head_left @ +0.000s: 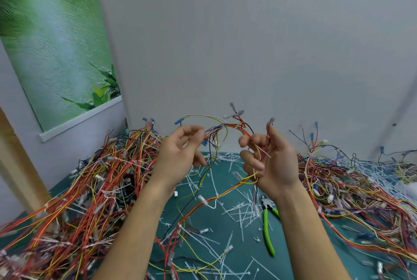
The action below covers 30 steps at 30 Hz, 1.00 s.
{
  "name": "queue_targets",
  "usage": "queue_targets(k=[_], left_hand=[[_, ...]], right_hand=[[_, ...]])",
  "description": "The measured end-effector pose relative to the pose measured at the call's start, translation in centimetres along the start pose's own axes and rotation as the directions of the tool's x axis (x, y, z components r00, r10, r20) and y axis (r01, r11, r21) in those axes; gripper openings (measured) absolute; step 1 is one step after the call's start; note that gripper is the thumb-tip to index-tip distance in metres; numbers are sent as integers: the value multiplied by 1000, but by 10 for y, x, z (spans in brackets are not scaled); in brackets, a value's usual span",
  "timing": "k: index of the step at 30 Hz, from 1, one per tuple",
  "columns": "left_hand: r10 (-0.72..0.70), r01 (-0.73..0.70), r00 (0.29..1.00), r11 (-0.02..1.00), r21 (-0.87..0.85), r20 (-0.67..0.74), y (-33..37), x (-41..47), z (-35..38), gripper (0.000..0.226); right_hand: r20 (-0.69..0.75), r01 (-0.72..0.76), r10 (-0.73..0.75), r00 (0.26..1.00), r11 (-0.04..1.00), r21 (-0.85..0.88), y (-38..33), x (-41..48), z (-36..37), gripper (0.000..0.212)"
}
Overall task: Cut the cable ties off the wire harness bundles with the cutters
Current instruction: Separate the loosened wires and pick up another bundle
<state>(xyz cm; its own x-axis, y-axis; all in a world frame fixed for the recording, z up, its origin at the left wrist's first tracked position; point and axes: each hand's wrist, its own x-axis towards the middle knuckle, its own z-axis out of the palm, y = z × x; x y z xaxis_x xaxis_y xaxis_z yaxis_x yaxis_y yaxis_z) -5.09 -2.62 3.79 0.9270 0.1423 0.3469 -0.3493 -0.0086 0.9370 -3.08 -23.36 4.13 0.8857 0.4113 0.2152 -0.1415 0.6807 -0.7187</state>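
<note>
The wire harness (228, 127) between the left hand (180, 151) and the right hand (273, 162) is thin wire in smooth, slightly glossy plastic insulation, with translucent plastic sleeves at the ends. Below the right hand, the cutters (267, 230) have glossy green plastic handles and a dull metal head. The cut cable ties (239, 212) under both hands are smooth white plastic. The table cover (212, 218) looks matt, and the post (20, 167) far left of the left hand is pale, smooth wood
</note>
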Motion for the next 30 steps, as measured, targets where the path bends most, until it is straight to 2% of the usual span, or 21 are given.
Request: queue_targets(k=[5,9,16,19,22,24,30], left_hand=[[165,-169,983,984,51,76,4,-5,5,16],[183,-191,976,979,63,117,4,-7,9,16],[34,-45,987,997,64,157,7,-9,11,13],[-126,127,969,992,11,210,8,-10,12,12],[-281,265,939,959,105,197,6,-9,14,15],[-323,293,932,938,183,164,3,-8,15,13],[-383,344,909,912,225,163,-1,-7,13,14]], right_hand=[[-4,-23,23,1000,998,-56,0,-1,2,65],[5,-43,44,999,997,-64,-1,-2,3,64],[40,-57,58,997,998,-41,0,-4,5,65],[62,-71,74,995,996,-46,2,-3,6,66],[86,-98,103,991,993,-60,6,-2,8,67],[87,-110,116,989,991,-77,9,-2,9,67],[108,-114,122,987,990,-78,11,-3,11,66]])
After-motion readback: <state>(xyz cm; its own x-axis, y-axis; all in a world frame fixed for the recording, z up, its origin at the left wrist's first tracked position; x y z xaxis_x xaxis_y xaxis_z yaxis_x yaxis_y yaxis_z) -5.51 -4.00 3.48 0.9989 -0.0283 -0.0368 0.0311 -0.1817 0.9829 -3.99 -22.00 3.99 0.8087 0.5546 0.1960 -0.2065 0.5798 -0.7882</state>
